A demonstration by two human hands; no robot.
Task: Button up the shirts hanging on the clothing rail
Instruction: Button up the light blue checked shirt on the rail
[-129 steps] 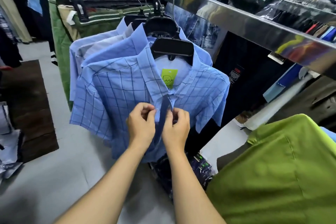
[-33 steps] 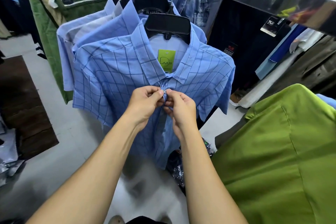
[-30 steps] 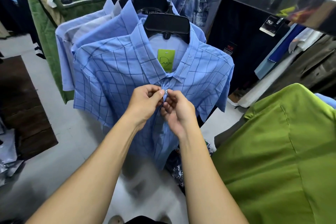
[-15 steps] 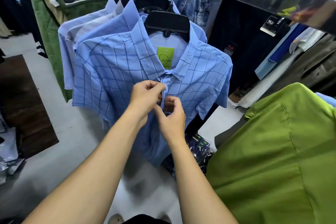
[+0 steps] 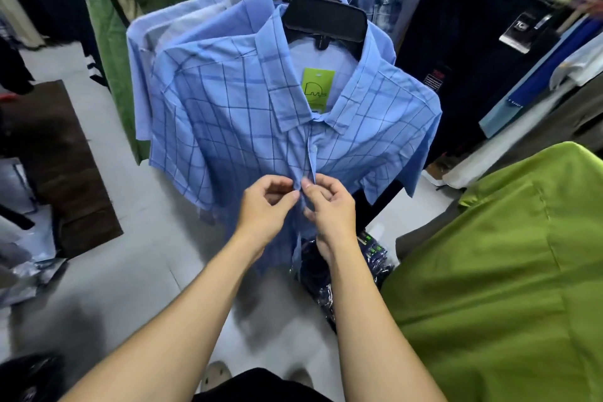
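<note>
- The checked blue shirt (image 5: 235, 127) hangs in the middle of the frame on a black hanger (image 5: 326, 21). A green tag (image 5: 316, 88) shows inside the collar.
- Its front strip (image 5: 311, 153) runs straight up and down, from the collar to my hands.
- My left hand (image 5: 267, 206) pinches the left edge of the strip with thumb and first finger. My right hand (image 5: 329, 206) pinches the right edge the same way. Their fingertips almost touch, right on the strip.
- Above my hands the front looks closed. Below them the two edges seem to hang apart, so I think the next button is straight down the strip.
- Both hands are just as near to it, one on each side. I cannot see the button or hole they are working on.
- More plain blue shirts (image 5: 169, 26) hang behind, to the upper left.
- A big green cloth (image 5: 505, 271) fills the lower right, and the grey floor (image 5: 130, 271) is at the lower left.
</note>
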